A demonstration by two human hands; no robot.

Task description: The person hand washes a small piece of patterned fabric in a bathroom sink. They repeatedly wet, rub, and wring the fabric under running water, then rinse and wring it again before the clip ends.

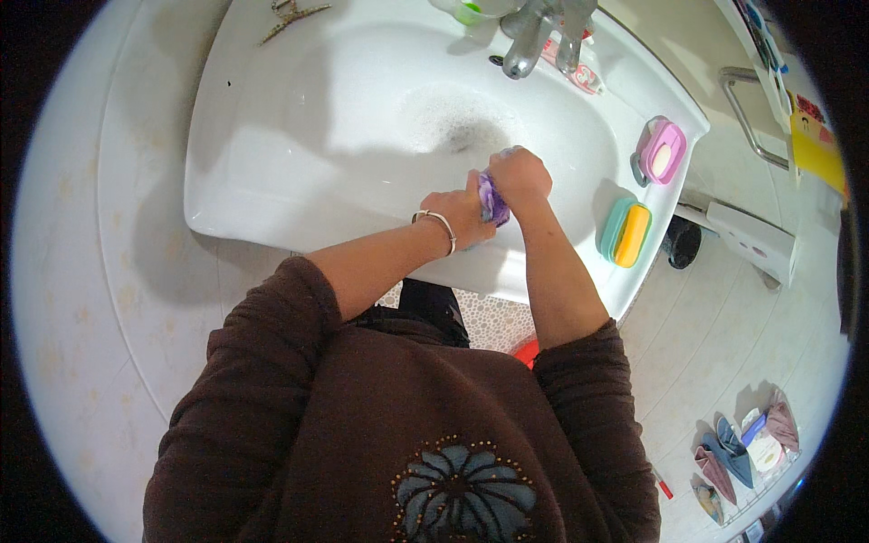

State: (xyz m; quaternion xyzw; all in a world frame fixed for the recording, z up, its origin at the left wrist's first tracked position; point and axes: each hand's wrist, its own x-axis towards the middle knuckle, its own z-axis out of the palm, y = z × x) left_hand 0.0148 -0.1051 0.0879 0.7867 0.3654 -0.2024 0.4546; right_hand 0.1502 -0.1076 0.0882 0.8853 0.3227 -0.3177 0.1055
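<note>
Over the near side of the white sink [262, 176], my left hand [455, 219] and my right hand [523, 178] are both closed around a bunched purple cloth [493, 200]. The cloth shows between the two fists; the rest of it is hidden by my fingers. A bracelet circles my left wrist. Beyond my hands, foamy suds [453, 118] lie in the basin around the drain. The grey metal faucet [523, 50] stands at the far rim, above the suds.
On the sink's right rim sit a pink soap dish [671, 138] with a pale bar and a teal dish [612, 226] with a yellow-orange block. A white-and-red bottle [579, 71] lies beside the faucet. A hair claw [291, 16] rests at the far left. Slippers [731, 452] are racked at lower right.
</note>
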